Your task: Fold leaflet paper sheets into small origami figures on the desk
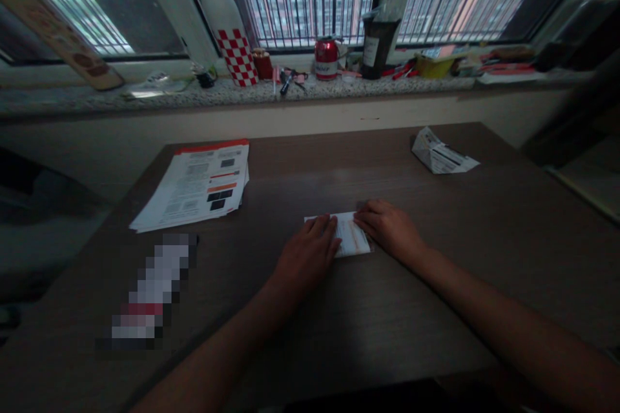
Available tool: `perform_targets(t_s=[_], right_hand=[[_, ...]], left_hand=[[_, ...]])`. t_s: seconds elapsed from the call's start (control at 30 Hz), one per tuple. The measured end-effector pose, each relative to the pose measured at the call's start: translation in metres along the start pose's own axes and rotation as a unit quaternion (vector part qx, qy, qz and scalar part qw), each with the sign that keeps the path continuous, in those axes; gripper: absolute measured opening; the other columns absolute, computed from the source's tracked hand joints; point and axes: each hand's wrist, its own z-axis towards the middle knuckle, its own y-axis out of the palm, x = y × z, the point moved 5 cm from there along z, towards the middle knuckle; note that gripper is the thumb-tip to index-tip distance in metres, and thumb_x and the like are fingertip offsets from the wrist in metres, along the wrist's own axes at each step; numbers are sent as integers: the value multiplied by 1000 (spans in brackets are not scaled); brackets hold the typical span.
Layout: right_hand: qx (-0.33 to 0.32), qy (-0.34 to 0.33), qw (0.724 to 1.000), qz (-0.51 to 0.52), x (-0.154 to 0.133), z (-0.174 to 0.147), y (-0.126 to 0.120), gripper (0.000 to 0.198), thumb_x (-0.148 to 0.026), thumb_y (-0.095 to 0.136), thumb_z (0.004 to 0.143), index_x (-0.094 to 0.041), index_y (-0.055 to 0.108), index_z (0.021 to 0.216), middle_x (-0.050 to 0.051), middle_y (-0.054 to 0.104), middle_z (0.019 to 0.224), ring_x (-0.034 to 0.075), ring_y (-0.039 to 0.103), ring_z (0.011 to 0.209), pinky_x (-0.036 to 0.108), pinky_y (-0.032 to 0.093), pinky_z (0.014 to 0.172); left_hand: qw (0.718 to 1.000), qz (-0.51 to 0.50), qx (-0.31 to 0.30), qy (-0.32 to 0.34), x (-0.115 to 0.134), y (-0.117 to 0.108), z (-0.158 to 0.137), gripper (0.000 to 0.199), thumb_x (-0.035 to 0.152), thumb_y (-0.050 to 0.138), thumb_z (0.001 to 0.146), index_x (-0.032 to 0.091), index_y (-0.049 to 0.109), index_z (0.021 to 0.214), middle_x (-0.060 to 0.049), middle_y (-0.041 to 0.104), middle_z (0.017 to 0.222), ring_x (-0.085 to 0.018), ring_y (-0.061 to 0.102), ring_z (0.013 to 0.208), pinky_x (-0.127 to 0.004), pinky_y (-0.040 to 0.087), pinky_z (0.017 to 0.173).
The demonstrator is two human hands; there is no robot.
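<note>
Paper (352,237), white and small, lies flat near the middle of the brown tabletop (314,174), seen from the head view. The left hand (310,250) lies over the left part of the paper, with its fingers stretched out and not curled around it. The right hand (391,227) has bent fingers, and their tips touch the paper near its top right corner. I cannot tell if those fingers pinch the paper or just press on it.

Far to the left is a stack of printed sheets (203,190). Closer to the person is a long thing (152,287), too blurry to name. A folded printed sheet (443,155) sits near the back right. Behind the tabletop, a stone window sill (334,91) holds a tall bottle (223,22) with red and white checks, a red can (326,59) and a dark cup (378,45).
</note>
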Motion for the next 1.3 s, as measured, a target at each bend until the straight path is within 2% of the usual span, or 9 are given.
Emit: perform_targets(t_s=[0.2, 0.3, 0.4, 0.47, 0.53, 0.77, 1.0, 1.13, 1.3], right_hand=[[-11, 14, 998, 54, -4, 2, -14, 31, -34, 53, 108, -20, 80, 111, 12, 75, 108, 28, 69, 103, 44, 57, 92], [-2, 20, 998, 62, -16, 2, -17, 37, -38, 50, 109, -20, 73, 132, 15, 73, 128, 31, 68, 118, 49, 56, 102], [-13, 3, 999, 46, -33, -2, -9, 51, -39, 45, 110, -15, 54, 154, 19, 61, 151, 33, 60, 137, 52, 51, 113], [-30, -19, 999, 36, -43, -5, 2, 58, -41, 43, 111, -7, 46, 158, 24, 50, 160, 35, 50, 148, 53, 43, 121], [-35, -23, 998, 36, -48, -9, 11, 60, -42, 43, 111, -9, 42, 162, 22, 46, 164, 34, 44, 153, 54, 39, 125], [-47, -29, 998, 42, -47, -16, 18, 64, -43, 41, 111, -12, 34, 166, 20, 34, 170, 31, 32, 159, 54, 33, 128], [-64, -26, 997, 25, -50, -17, 21, 67, -44, 40, 111, -4, 35, 164, 23, 29, 171, 31, 26, 161, 51, 28, 131], [-59, -24, 998, 23, -47, -18, 27, 70, -48, 41, 111, -7, 29, 167, 20, 25, 173, 29, 22, 162, 50, 25, 132], [-53, -20, 998, 20, -44, -19, 32, 74, -52, 42, 110, -11, 24, 169, 19, 26, 173, 29, 24, 161, 51, 27, 131]], left_hand=[[1000, -13, 11, -2, 0, 1, 0, 46, 35, 43, 112, 17, 50, 153, -14, 56, 155, -32, 53, 140, -50, 45, 117], [1000, -23, 13, -6, 0, 3, 0, 47, 35, 43, 111, 16, 50, 153, -14, 56, 155, -32, 53, 140, -50, 43, 119], [999, -27, 17, -8, 0, 4, 0, 48, 35, 42, 112, 14, 50, 154, -15, 56, 155, -32, 51, 141, -50, 42, 120], [999, -29, 23, -3, 0, 4, -1, 48, 32, 41, 112, 13, 50, 154, -16, 56, 155, -32, 50, 143, -50, 40, 122], [999, -31, 26, 2, 1, 4, -2, 48, 29, 39, 112, 12, 49, 155, -16, 56, 155, -31, 48, 144, -49, 39, 123], [999, -33, 10, 8, 0, 6, -6, 51, 28, 33, 112, 11, 43, 160, -16, 50, 161, -29, 42, 152, -47, 32, 127], [1000, -19, 2, 18, 0, 11, -10, 54, 31, 31, 112, 14, 37, 163, -14, 45, 166, -28, 36, 156, -48, 31, 128], [1000, -4, 10, 15, -2, 16, -11, 55, 34, 33, 112, 13, 36, 163, -14, 44, 166, -28, 36, 156, -47, 32, 129], [1000, 8, 11, 22, -6, 20, -12, 58, 38, 31, 112, 14, 32, 165, -15, 39, 169, -29, 32, 159, -47, 31, 129]])
